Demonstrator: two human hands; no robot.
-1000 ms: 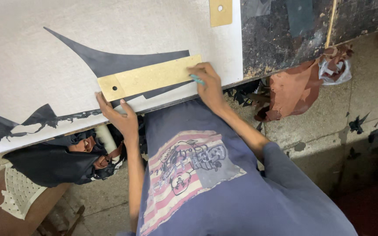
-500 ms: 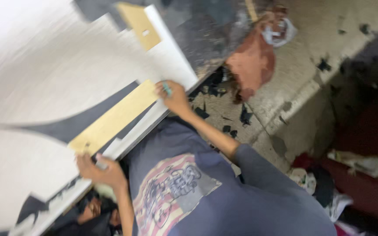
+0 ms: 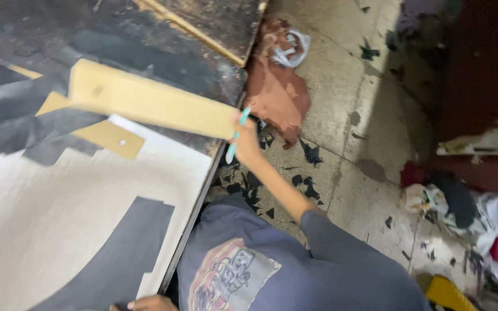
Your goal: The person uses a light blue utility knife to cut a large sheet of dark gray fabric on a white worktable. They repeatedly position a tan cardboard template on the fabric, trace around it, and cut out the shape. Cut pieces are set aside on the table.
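My right hand grips a wooden ruler and teal pen over the counter's edge; the pinched ruler could slip. Left hand's grip: cannot tell.

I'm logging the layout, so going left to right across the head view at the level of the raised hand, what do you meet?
Long tan strip → right hand with a teal pen → reddish-brown cloth → bare concrete floor → dark red furniture.

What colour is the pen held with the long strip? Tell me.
Light turquoise; the pen sits in the right hand with the tan strip, head view.
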